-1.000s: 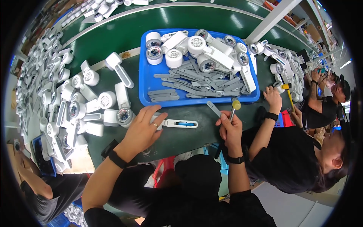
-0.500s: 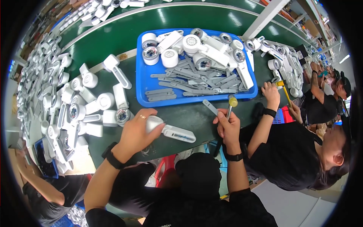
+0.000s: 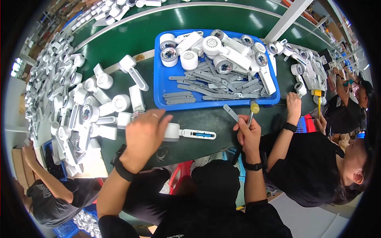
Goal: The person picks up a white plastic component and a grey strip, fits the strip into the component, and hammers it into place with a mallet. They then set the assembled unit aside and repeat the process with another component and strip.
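A white handheld fan lies on the green table in front of me, its handle pointing right. The long recess in the handle faces up and shows a blue cylindrical cell. Beside the fan's round head is my left hand, thumb spread and nothing visible in it; its fingertips are partly hidden. My right hand is closed around a small hammer with a yellowish head and metal shaft. Between its thumb and fingers it also pinches a flat grey handle cover.
A blue tray beyond my hands holds white fans and several grey covers. More fans are heaped at left. At right, a co-worker's hand rests by the table edge; another person's hand holds a yellow hammer.
The fan has turned so that its open handle recess faces up, and my left hand has come off its head. The view has shifted slightly; my right hand keeps its grip.
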The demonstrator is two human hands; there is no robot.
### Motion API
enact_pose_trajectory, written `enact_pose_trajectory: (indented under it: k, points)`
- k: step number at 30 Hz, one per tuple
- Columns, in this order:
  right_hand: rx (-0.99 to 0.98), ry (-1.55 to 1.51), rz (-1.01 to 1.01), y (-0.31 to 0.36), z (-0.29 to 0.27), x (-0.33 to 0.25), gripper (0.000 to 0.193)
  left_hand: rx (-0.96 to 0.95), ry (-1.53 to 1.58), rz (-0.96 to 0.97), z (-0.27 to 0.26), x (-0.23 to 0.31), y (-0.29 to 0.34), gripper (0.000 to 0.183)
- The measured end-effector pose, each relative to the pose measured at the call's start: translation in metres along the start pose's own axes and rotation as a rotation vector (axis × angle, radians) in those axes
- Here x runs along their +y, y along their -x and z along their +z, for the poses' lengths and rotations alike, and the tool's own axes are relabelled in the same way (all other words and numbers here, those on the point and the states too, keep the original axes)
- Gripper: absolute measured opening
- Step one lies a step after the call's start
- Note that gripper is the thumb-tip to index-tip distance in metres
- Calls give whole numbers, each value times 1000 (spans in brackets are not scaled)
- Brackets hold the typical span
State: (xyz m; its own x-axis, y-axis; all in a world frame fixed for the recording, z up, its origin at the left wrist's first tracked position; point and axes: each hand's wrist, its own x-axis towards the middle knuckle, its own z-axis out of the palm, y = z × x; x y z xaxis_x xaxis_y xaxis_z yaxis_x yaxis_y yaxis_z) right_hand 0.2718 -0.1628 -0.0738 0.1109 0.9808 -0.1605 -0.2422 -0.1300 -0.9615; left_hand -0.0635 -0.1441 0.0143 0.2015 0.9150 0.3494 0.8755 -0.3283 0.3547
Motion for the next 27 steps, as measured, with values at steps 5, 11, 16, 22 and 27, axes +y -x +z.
enact_pose_trajectory:
  k: [5, 11, 16, 22, 27]
  points:
    - [-19, 21, 7, 0, -1, -1, 22, 7, -17, 59, 0, -29, -59, 16]
    - [-13, 16, 17, 1, 1, 1, 22, -171, 1, 142, 43, -50, -92, 25]
    - [-23, 21, 28, 1, 1, -1, 21, -238, 22, 129, 64, -38, -101, 22]
    - [-36, 8, 37, 1, -4, 2, 22, -239, 8, 168, 64, -54, -110, 19]
    - [-56, -4, 30, 0, -3, -1, 22, -337, 8, 195, 39, -65, -97, 19]
